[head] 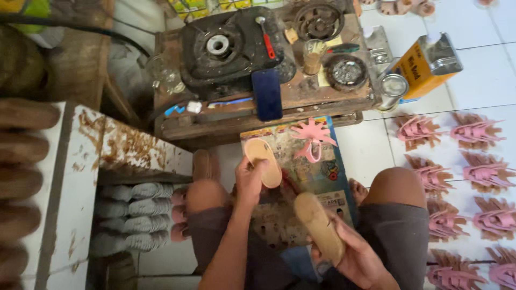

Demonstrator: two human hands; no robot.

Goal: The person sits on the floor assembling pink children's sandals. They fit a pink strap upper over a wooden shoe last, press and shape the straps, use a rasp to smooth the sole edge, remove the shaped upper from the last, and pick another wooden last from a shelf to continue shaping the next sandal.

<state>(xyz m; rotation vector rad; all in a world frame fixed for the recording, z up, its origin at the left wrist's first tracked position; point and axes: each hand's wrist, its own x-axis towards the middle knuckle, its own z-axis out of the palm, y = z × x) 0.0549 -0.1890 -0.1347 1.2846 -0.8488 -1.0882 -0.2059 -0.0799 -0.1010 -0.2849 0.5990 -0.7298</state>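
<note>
We sit low on a white tiled floor point(371, 150), knees apart, with a printed cardboard sheet point(301, 177) spread between them and running to the near edge of a worn wooden workbench point(226, 115). Our left hand point(250, 180) is closed around a tan insole point(263, 161), thumb and fingers clamped on its near end, the far end raised over the cardboard. Our right hand point(355, 255) cups a wooden shoe last point(320, 225) from below, fingers curled round its near part, the tip angled toward the left hand; the two pieces are near each other but apart. Just beyond the insole a pink strap upper point(313, 138) lies on the cardboard, by the bench edge. To the right, rows of pink woven uppers point(457, 177) take up the tiles beside our right knee, leaving a bare strip near the cardboard. At left a stained white shelf point(80, 177) closes that side. A yellow glue tin point(424, 64) stands far right.
</note>
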